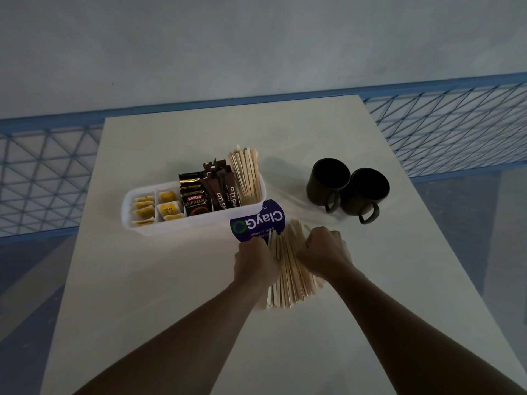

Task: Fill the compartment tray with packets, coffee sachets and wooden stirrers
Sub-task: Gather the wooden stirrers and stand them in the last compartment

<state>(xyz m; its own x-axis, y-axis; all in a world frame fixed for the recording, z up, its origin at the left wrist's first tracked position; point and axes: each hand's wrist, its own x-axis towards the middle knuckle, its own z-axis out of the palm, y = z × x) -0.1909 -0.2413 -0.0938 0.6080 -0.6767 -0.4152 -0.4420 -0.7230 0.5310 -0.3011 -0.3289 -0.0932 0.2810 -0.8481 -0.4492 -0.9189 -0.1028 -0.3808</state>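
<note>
On the pale table [171, 295] a white compartment tray [199, 224] lies crosswise, well stocked. Yellow packets [144, 208] fill its two left compartments, black Kopiko coffee sachets [194, 195] stand upright in the middle, brown City Cafe stick sachets [221, 191] are just beside them, and a sheaf of wooden stirrers [246, 175] leans in the rightmost compartment. In front of the tray, nearer the person, a second bundle of wooden stirrers [291, 277] is held between both hands. The left grip [255, 262] is curled round its left side and the right grip [322, 249] is clenched on its right side, knuckles up. Whether the bundle's near end touches the table I cannot tell. A purple ClayGo card [259, 219] (its lettering upside down from here) sits against the tray's front right corner, its lower edge hidden behind the left grip and the bundle. Two dark mugs [349, 186] stand touching each other to the right, well apart from the tray, handles toward the person. Beyond the table runs a blue mesh railing [456, 124].
</note>
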